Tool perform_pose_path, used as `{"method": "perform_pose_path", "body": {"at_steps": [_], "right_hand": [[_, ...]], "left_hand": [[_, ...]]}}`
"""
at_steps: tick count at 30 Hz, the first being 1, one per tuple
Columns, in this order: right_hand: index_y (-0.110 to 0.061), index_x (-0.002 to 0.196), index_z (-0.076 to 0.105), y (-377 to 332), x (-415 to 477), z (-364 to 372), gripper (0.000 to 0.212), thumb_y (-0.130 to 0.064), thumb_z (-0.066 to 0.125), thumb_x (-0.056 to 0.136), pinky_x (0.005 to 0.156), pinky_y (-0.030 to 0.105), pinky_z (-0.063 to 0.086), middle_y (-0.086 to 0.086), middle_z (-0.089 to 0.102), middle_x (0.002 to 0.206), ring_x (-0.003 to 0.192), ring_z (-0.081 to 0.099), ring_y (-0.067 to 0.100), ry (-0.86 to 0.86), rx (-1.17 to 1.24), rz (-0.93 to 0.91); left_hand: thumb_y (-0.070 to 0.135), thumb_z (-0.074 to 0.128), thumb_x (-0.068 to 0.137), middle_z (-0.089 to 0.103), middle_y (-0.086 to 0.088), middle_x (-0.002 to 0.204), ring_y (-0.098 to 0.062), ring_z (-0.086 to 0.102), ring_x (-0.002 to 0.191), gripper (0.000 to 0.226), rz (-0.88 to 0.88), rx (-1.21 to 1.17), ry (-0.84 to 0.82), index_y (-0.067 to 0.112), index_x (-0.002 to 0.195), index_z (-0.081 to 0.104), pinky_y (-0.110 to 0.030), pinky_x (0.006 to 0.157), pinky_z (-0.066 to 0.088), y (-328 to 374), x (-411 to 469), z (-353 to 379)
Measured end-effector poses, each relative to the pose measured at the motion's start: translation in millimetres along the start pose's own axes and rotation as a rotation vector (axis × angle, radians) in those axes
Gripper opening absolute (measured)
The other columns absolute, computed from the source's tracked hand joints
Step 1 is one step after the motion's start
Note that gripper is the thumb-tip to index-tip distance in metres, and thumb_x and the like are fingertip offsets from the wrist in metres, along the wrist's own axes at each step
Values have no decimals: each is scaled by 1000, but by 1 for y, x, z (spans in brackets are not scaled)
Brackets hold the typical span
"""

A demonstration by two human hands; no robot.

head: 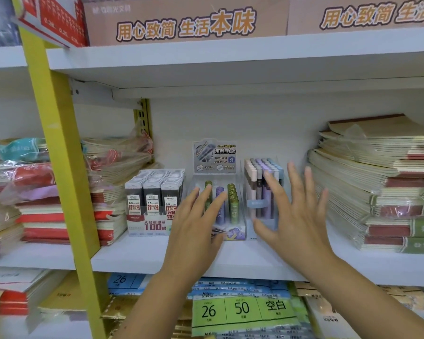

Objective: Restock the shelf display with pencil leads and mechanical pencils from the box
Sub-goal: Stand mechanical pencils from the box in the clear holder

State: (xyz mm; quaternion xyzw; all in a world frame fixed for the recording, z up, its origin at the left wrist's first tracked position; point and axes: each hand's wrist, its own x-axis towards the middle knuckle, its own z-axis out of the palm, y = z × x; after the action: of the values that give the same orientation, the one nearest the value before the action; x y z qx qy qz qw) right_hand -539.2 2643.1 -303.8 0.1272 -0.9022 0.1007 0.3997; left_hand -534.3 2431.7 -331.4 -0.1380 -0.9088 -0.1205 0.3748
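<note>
- the white shelf board (132, 258) carries three display boxes in a row, set back from its front edge near the middle.
- at the left of the row stands a white and red cardboard display box (147, 226), packed with flat grey pencil lead cases (152, 189).
- the middle one is a clear plastic display box with a printed header card (214, 156); green and purple lead tubes (233, 199) stand upright in it.
- just beside it on the right, a clear plastic stand (256, 204) holds upright pastel mechanical pencils (257, 172).
- the left hand (196, 221) is flat, fingers straight and together, in front of the middle box; i cannot tell if it touches.
- the right hand (294, 216) is spread wide, thumb low, before the pencil stand and holding nothing.
- stacks of wrapped notebooks (377, 182) lie toward the shelf's right end.
- more wrapped notebooks (113, 167) lie left of the boxes, beside a yellow metal upright (66, 167).
</note>
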Motion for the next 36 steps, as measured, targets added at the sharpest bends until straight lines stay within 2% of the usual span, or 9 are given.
{"method": "perform_pose_path", "body": {"at_steps": [7, 10, 12, 14, 16, 21, 24, 30, 36], "right_hand": [[-28, 148, 29, -2, 17, 0, 74, -51, 56, 84, 116, 56, 18, -2, 7, 161, 147, 12, 23, -67, 113, -27], [-28, 148, 30, -1, 17, -2, 71, -50, 57, 86, 118, 54, 14, 0, 3, 161, 148, 5, 24, -54, 88, -23], [-28, 149, 28, -8, 15, -7, 69, -47, 54, 89, 120, 47, 3, 4, 2, 162, 149, -6, 24, 27, 68, -38], [-26, 149, 27, -26, 10, -11, 62, -41, 49, 93, 118, 41, 7, 3, 8, 161, 149, -3, 18, 82, 152, -127], [-31, 150, 21, -50, 6, -10, 57, -41, 40, 97, 116, 34, 6, -7, 8, 161, 148, -3, 7, -21, 269, -238], [-30, 153, -2, -85, 20, 10, 66, -45, 35, 100, 117, 31, -4, -9, -12, 161, 147, -13, 12, -316, 213, -277], [-24, 154, 5, -93, 25, 17, 67, -49, 34, 99, 117, 33, -6, -2, 7, 162, 149, 2, 18, -333, 39, -290], [-28, 142, 34, -114, 51, 11, 51, -51, 38, 96, 106, 33, 29, -6, 43, 143, 131, 36, 17, -251, 150, -223], [-28, 152, 22, -150, 96, 28, 50, -38, 28, 103, 118, 31, 10, -6, 23, 159, 146, 16, 12, -404, 282, -390]], "left_hand": [[50, 64, 90, 8, 15, 165, -7, -4, 150, 84, -10, -21, -31, 34, 156, 14, -19, 114, -13, -4, 1, 0], [48, 62, 91, 8, 16, 164, 0, -7, 148, 82, 4, -40, -24, 35, 156, 14, -15, 111, -15, -3, 2, -7], [43, 61, 93, 15, 15, 164, 4, -4, 146, 77, -12, -57, 34, 34, 156, 18, -16, 113, -10, -4, 2, -19], [41, 61, 93, 29, 11, 160, 0, 10, 147, 71, -46, -56, 148, 29, 154, 27, -24, 118, 3, -12, 2, -35], [40, 62, 92, 37, 3, 157, -13, 23, 148, 68, -83, -29, 235, 22, 152, 34, -33, 120, 17, -28, 0, -49], [46, 55, 96, 25, -2, 163, -22, 13, 152, 67, -180, 85, 78, 22, 153, 30, -37, 123, 13, -68, 0, -65], [50, 53, 96, 30, -1, 161, -23, 18, 150, 65, -145, 131, 31, 26, 152, 30, -36, 121, 13, -78, 2, -69], [44, 52, 97, 34, 1, 159, -18, 25, 147, 61, -137, 99, 33, 24, 151, 33, -36, 118, 21, -92, 10, -80], [38, 44, 102, 29, 0, 161, -15, 20, 150, 57, -145, 73, -12, 20, 154, 30, -31, 119, 18, -100, 16, -81]]}}
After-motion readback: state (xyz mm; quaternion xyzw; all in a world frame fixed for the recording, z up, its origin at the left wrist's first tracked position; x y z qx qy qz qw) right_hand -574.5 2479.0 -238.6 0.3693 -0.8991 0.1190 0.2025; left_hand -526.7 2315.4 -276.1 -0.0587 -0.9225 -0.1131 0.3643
